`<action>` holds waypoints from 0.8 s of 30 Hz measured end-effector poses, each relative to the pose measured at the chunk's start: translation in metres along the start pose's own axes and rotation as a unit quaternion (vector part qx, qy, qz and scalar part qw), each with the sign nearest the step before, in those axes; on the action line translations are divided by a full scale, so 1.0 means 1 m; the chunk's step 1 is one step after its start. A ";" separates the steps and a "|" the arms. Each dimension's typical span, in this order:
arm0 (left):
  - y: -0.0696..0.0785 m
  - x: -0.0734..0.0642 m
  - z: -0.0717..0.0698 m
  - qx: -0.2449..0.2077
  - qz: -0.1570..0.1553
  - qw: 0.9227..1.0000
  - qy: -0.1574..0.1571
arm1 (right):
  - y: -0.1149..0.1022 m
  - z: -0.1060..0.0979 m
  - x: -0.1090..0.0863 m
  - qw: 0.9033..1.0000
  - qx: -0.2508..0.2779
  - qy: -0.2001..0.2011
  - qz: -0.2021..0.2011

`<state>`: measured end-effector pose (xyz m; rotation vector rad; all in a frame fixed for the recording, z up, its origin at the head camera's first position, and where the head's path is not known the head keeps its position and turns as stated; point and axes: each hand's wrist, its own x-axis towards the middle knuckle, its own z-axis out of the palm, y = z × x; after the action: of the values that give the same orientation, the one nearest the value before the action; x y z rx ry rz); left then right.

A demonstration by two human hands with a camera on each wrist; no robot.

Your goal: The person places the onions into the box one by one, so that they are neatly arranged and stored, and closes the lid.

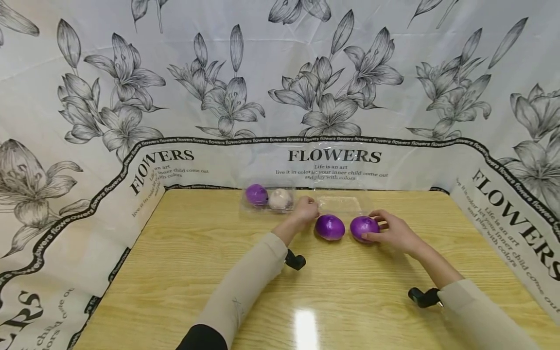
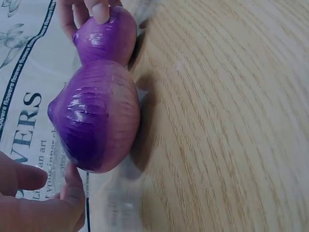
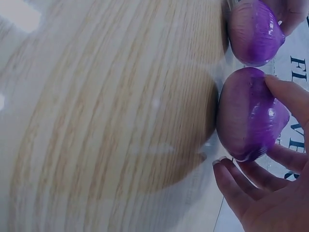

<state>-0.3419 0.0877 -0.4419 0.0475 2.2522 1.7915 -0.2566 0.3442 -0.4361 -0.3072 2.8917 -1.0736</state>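
Note:
My right hand holds a glossy purple onion, thumb on the near side and fingers around the far side. To its left on the table lies a second purple onion; the left wrist view shows its paler pinkish base half. My left hand reaches just behind and left of that second onion. In the left wrist view, its thumb and fingers are spread apart, one fingertip right at the onion's lower edge. A clear plastic box with its lid raised stands behind the two onions.
Left of my left hand, another clear plastic box contains a purple onion and a whitish round bulb. Flower-printed cloth walls the back and sides of the wooden table. Black camera mounts stick out from both wrists.

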 end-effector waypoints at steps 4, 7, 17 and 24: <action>0.000 0.001 0.003 -0.016 0.009 1.000 0.022 | -0.002 0.001 -0.002 1.000 0.002 -0.005 0.004; 0.000 0.004 0.004 -0.025 0.012 0.999 0.034 | -0.005 0.002 -0.003 1.000 0.004 -0.006 0.007; 0.000 0.007 0.005 -0.061 0.007 0.998 0.034 | -0.001 0.004 -0.005 1.000 -0.007 0.005 -0.008; 0.001 0.005 0.004 -0.029 0.019 0.999 0.040 | -0.004 -0.005 -0.009 1.000 -0.007 0.011 -0.020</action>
<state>-0.3456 0.0930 -0.4425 0.0077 2.2678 1.9090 -0.2478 0.3461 -0.4301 -0.3579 2.9255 -1.0699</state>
